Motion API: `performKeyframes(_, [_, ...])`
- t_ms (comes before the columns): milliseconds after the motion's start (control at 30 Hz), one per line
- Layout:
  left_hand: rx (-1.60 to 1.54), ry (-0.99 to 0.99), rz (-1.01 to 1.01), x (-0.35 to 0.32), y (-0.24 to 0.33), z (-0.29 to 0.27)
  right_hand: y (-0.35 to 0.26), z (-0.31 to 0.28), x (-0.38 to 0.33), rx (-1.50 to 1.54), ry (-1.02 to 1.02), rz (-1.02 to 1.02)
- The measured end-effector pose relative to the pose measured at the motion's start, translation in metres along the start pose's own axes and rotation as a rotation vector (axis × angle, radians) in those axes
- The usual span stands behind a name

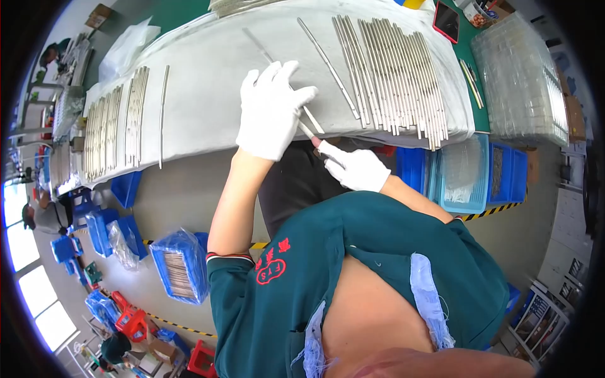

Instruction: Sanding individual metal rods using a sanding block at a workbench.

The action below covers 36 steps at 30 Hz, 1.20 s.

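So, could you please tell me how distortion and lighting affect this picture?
In the head view, fisheye bending curves the white cloth-covered table and its rows of thin metal rods; black corners frame the image; the bright windows at lower left are blown out; the white-gloved left hand and right hand stay sharp.

shiny metal rods (pixel 391 69), matt white cloth gloves (pixel 271 113)

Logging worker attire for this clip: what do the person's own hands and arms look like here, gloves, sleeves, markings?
Both the left hand and the right hand wear plain white fabric gloves ending at the wrist. The forearms are bare. The short-sleeved shirt is dark green, with a red-and-white striped sleeve cuff and a red emblem on the chest.
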<state>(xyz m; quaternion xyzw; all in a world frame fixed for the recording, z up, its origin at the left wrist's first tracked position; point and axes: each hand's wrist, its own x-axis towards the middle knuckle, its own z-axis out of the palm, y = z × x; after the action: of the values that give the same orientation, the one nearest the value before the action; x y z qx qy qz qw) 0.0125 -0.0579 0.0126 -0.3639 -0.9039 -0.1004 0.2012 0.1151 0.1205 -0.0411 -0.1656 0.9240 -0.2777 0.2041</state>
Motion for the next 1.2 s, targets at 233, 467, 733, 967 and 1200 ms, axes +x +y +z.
performKeyframes(233, [-0.065, -0.149, -0.064, 0.009, -0.013, 0.043, 0.018, 0.005, -0.004, 0.116, 0.046, -0.008])
performKeyframes(467, [-0.015, -0.030, -0.228, 0.055, 0.000, 0.082, 0.016, 0.008, 0.001, 0.052, 0.026, -0.122])
performKeyframes(733, [-0.321, 0.030, 0.043, 0.068, 0.024, 0.079, 0.024, 0.009, -0.001, 0.038, 0.171, -0.221])
performKeyframes(967, [0.391, 0.152, -0.511, -0.013, -0.121, 0.037, 0.013, -0.002, -0.004, 0.208, 0.029, 0.023])
performKeyframes(1200, [0.381, 0.019, -0.957, -0.084, -0.183, 0.022, -0.004, -0.010, 0.003, 0.352, 0.016, 0.202])
